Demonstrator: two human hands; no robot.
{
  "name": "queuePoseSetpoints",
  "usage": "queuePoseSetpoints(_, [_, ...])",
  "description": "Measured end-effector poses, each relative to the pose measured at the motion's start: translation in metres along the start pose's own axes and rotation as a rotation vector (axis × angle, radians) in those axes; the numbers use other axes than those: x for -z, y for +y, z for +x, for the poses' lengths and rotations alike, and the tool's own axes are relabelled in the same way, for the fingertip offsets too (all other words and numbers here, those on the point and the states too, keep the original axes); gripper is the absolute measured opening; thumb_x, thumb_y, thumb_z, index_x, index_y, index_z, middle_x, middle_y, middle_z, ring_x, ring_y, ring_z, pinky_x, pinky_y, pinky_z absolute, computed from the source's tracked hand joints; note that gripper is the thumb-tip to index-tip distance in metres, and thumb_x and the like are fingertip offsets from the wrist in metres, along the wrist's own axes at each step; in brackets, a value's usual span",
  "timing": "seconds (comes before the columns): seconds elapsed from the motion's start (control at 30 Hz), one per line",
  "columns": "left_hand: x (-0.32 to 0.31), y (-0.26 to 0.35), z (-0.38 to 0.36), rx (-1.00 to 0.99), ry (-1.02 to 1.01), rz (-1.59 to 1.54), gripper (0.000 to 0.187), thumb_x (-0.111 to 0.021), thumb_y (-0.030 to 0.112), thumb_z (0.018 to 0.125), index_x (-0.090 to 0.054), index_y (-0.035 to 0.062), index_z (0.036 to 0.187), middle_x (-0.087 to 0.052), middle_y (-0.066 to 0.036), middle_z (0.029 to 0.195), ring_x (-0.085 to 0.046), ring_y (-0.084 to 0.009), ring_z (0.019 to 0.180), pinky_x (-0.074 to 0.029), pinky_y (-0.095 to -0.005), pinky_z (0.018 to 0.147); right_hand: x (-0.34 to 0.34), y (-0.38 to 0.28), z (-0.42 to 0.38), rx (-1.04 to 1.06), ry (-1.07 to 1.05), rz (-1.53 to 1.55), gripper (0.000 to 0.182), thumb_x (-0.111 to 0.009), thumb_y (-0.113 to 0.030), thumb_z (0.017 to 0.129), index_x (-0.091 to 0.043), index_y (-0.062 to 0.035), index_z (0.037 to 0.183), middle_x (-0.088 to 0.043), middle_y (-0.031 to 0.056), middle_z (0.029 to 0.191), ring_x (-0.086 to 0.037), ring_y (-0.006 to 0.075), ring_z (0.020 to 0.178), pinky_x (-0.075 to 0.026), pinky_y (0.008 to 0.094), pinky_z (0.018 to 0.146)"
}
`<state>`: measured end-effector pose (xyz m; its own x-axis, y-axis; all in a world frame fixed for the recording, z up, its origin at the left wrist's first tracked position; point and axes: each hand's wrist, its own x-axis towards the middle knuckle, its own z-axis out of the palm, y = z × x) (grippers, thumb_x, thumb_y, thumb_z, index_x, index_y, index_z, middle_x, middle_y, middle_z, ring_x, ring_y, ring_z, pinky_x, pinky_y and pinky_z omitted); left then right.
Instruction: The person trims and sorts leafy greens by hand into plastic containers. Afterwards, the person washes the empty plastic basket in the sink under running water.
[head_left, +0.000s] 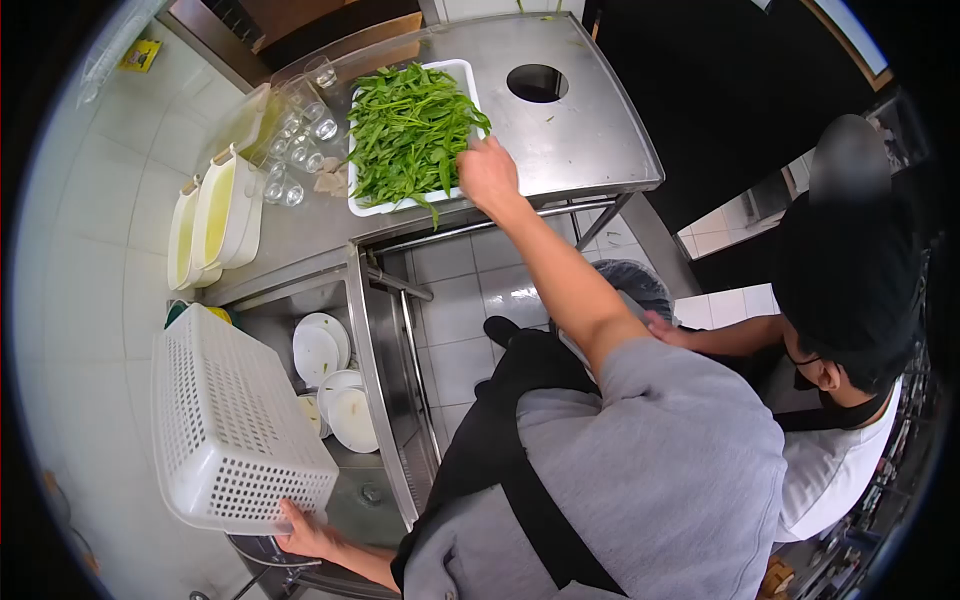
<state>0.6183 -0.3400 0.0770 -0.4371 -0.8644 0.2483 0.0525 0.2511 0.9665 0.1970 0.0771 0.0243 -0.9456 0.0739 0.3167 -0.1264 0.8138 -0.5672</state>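
A white perforated basket (245, 420) is tilted on its side over the sink. My left hand (305, 532) grips its lower edge, thumb on the outside and other fingers partly hidden. My right hand (488, 175) is at the right side of a white tray (466, 82) heaped with green leafy vegetables (410, 135). Its fingers are closed around the tray's rim beside the leaves. The tray rests on the steel counter (590, 130).
Glasses (300, 150) and yellow-lined containers (222, 215) stand left of the tray. White plates (352, 420) lie in the sink. A round hole (537, 84) opens in the counter. A co-worker (840, 300) is close at the right, beside a lined bin (632, 282).
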Motion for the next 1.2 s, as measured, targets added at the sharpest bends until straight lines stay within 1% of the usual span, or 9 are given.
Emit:
queuePoseSetpoints(0.17, [-0.048,0.026,0.008,-0.036,0.008,0.036,0.040,-0.076,0.008,0.089,-0.060,-0.0119,0.120,-0.067,-0.017,0.113,-0.065,-0.0215,0.093,-0.054,-0.0373,0.084,0.006,-0.001,0.018,0.111,-0.087,-0.316,0.017,-0.061,-0.010,0.082,-0.074,-0.0030,0.091,-0.060,0.0194,0.118,-0.054,0.0336,0.114,-0.048,0.0447,0.093])
queuePoseSetpoints(0.37, [-0.068,0.026,0.027,-0.080,-0.117,0.029,0.035,-0.075,0.006,0.089,-0.063,-0.0104,0.117,-0.068,-0.015,0.109,-0.064,-0.0191,0.089,-0.054,-0.0360,0.081,0.003,0.045,0.000,-0.170,0.150,0.063,0.034,-0.061,-0.013,0.083,-0.069,-0.0044,0.116,-0.062,0.0256,0.111,-0.061,0.0418,0.106,-0.050,0.0480,0.093])
queuePoseSetpoints(0.57, [-0.097,0.029,0.026,-0.144,-0.239,0.061,0.028,-0.077,0.004,0.087,-0.066,-0.0089,0.109,-0.070,-0.011,0.102,-0.062,-0.0156,0.086,-0.052,-0.0316,0.080,-0.022,0.059,0.018,-0.419,-0.326,0.549,0.034,-0.059,-0.010,0.080,-0.069,0.0014,0.110,-0.071,0.0276,0.097,-0.070,0.0355,0.086,-0.054,0.0416,0.078])
queuePoseSetpoints(0.63, [-0.096,0.020,0.030,-0.146,-0.202,0.029,0.027,-0.078,0.001,0.085,-0.067,-0.0083,0.108,-0.070,-0.011,0.101,-0.062,-0.0152,0.087,-0.052,-0.0313,0.081,-0.056,0.067,0.022,-0.532,-0.070,0.882,0.040,-0.057,-0.010,0.083,-0.067,0.0037,0.120,-0.062,0.0089,0.071,-0.052,0.0159,0.052,-0.041,0.0363,0.045])
queuePoseSetpoints(0.73, [-0.092,0.020,0.030,-0.188,-0.301,0.098,0.026,-0.080,-0.001,0.083,-0.069,-0.0065,0.106,-0.071,-0.009,0.099,-0.062,-0.0137,0.083,-0.052,-0.0298,0.078,-0.038,0.060,0.025,-0.592,0.173,0.781,0.045,-0.046,-0.002,0.080,-0.069,-0.0005,0.118,-0.057,0.0021,0.063,-0.046,0.0120,0.047,-0.036,0.0313,0.042])
queuePoseSetpoints(0.83, [-0.101,0.041,0.017,-0.172,-0.400,0.186,0.025,-0.082,-0.001,0.078,-0.070,-0.0048,0.100,-0.071,-0.007,0.091,-0.061,-0.0125,0.079,-0.051,-0.0277,0.072,-0.001,0.082,0.015,-0.699,0.168,0.862,0.053,-0.049,-0.001,0.074,-0.065,0.0015,0.124,-0.061,0.0072,0.066,-0.054,0.0151,0.050,-0.041,0.0312,0.042])
queuePoseSetpoints(0.93, [-0.129,0.056,0.015,-0.491,-0.495,0.428,0.029,-0.089,0.005,0.067,-0.065,-0.0019,0.081,-0.059,-0.009,0.072,-0.055,-0.0216,0.064,-0.044,-0.0330,0.059,0.061,0.096,-0.004,-0.687,0.218,0.891,0.035,-0.051,-0.006,0.088,-0.067,0.0019,0.118,-0.070,0.0127,0.090,-0.069,0.0206,0.072,-0.060,0.0370,0.056])
queuePoseSetpoints(1.0, [-0.154,0.059,0.017,-0.780,-0.632,0.577,0.042,-0.092,0.016,0.064,-0.053,0.0006,0.068,-0.045,-0.013,0.065,-0.045,-0.0326,0.059,-0.037,-0.0418,0.053,0.096,0.106,-0.011,-0.683,0.299,0.959,0.028,-0.055,-0.014,0.094,-0.068,0.0003,0.113,-0.070,0.0109,0.089,-0.069,0.0194,0.066,-0.060,0.0349,0.052])
queuePoseSetpoints(1.2, [-0.264,0.057,0.002,-1.134,-0.958,0.607,0.034,-0.085,0.021,0.059,-0.058,0.0112,0.077,-0.054,-0.005,0.077,-0.057,-0.0254,0.074,-0.046,-0.0382,0.061,0.198,0.104,0.010,-0.487,0.435,0.943,0.033,-0.046,-0.010,0.097,-0.066,0.0009,0.120,-0.072,0.0144,0.100,-0.072,0.0231,0.074,-0.063,0.0356,0.058])
